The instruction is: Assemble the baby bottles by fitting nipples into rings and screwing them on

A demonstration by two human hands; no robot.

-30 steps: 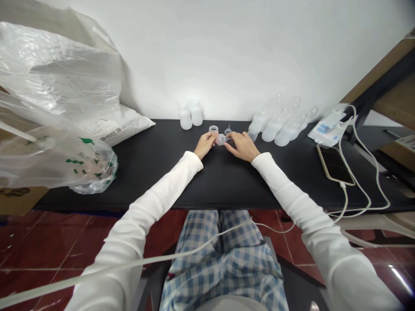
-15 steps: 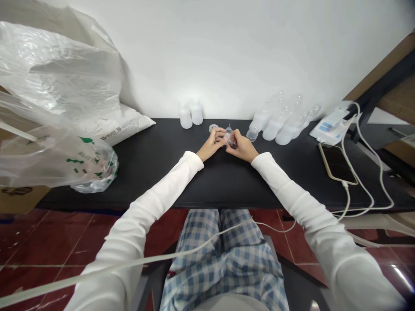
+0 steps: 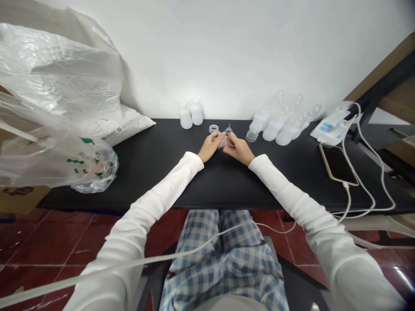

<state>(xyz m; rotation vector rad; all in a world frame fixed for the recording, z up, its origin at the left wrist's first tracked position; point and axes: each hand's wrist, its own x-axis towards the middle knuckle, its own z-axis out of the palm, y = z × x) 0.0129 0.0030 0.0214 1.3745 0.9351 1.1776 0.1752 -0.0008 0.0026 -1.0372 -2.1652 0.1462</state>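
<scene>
Between my two hands is a small clear plastic piece [image 3: 223, 141], pinched from both sides and partly hidden by fingers. My left hand [image 3: 210, 146] is closed on its left side, my right hand [image 3: 237, 147] on its right. Just behind the fingers a clear pointed part [image 3: 228, 128] stands on the black table [image 3: 227, 185]. A translucent ring [image 3: 213, 128] lies behind my left hand. To the right of my right hand sits a clear cap [image 3: 252, 134]. Two frosted bottles [image 3: 191, 115] stand against the wall.
Several frosted bottles with clear tops [image 3: 283, 125] stand at the back right. Further right are a phone [image 3: 338, 164], a white cable [image 3: 366, 194] and a white and blue packet [image 3: 330, 128]. Plastic bags [image 3: 65, 86] fill the left side.
My left fingers have curled in and uncovered more of the ring. The clear piece and my right hand have shifted slightly left and down.
</scene>
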